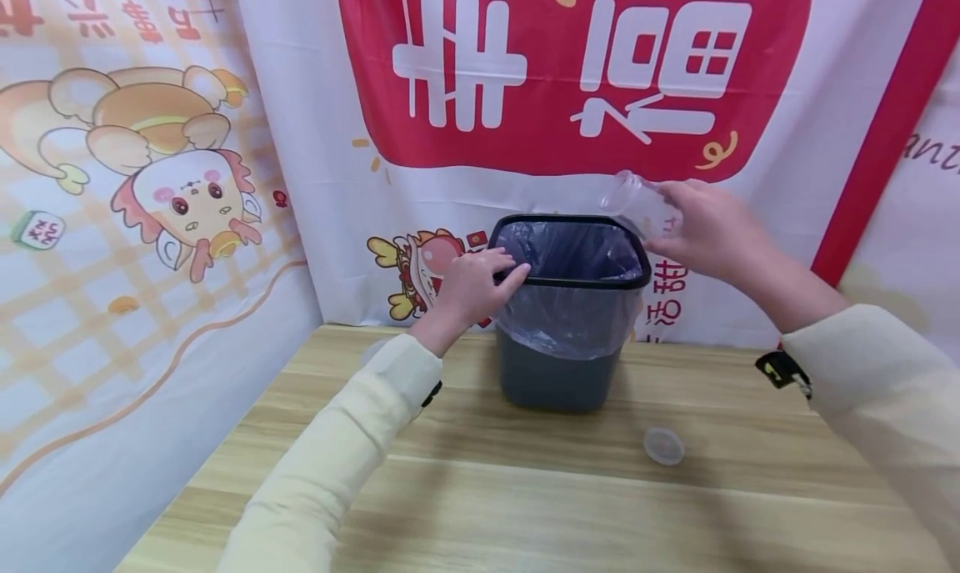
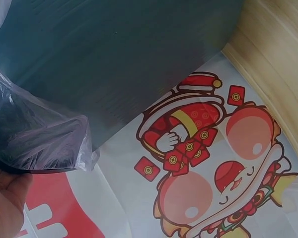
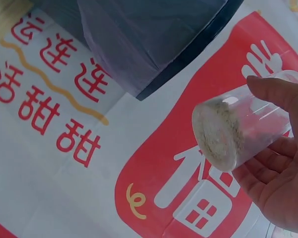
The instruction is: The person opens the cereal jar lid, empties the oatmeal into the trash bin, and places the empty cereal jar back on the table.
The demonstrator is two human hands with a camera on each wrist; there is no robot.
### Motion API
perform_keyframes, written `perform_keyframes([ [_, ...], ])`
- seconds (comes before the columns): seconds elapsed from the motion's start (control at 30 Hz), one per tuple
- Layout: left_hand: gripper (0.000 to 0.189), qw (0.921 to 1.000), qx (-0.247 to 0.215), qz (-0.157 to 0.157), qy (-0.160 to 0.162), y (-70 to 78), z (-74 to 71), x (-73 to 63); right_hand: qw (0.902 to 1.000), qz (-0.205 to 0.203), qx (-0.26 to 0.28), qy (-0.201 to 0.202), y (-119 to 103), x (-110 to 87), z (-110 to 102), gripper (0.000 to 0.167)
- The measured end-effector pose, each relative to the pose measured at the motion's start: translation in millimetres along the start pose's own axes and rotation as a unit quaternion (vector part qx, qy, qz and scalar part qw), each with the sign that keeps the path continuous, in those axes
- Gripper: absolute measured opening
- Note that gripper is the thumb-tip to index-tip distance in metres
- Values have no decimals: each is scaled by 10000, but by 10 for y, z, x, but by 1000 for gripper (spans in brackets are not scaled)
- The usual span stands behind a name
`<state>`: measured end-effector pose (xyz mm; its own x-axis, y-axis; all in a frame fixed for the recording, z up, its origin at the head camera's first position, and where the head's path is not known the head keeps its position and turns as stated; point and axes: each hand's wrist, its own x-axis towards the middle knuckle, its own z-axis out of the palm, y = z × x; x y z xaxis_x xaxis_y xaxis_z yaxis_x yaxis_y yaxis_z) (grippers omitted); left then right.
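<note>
A dark grey trash can (image 1: 558, 381) stands upright against the back wall, lined with a clear plastic bag (image 1: 562, 319) folded over its black rim. My left hand (image 1: 480, 285) grips the rim at its left front corner, fingers over the edge. Right of the can, my right hand (image 1: 708, 227) holds a clear plastic jar (image 3: 253, 129) between thumb and fingers. The jar is tilted, its open end toward the can in the head view. Beige crumbs (image 3: 223, 129) lie at its bottom end. A round translucent lid (image 1: 663, 445) lies on the table, front right of the can.
The wood-grain table (image 1: 480, 506) meets a printed cloth (image 1: 300, 139) hanging behind it. Another cartoon-printed wall (image 1: 150, 306) closes off the left side. A clear object (image 1: 377, 352) sits partly hidden behind my left sleeve.
</note>
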<state>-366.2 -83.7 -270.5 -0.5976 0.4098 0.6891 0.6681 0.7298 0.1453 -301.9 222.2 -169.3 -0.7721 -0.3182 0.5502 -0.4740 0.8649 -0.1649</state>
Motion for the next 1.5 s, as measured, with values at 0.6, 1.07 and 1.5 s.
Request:
perform_keyframes([
  [0.6,37,10000,-8,13,75,11,-6,0,9832,-381,-1687,-587,-43,455,33,80],
  [1.07,39,9999,46,-109,-69,51,-13,18,9614,-1121,-2405,-725,-47,572,155,69],
  [1.5,39,9998,2,-171,-64,56,2,15,9396,-1601,-2938,-721,-96,571,347,69],
])
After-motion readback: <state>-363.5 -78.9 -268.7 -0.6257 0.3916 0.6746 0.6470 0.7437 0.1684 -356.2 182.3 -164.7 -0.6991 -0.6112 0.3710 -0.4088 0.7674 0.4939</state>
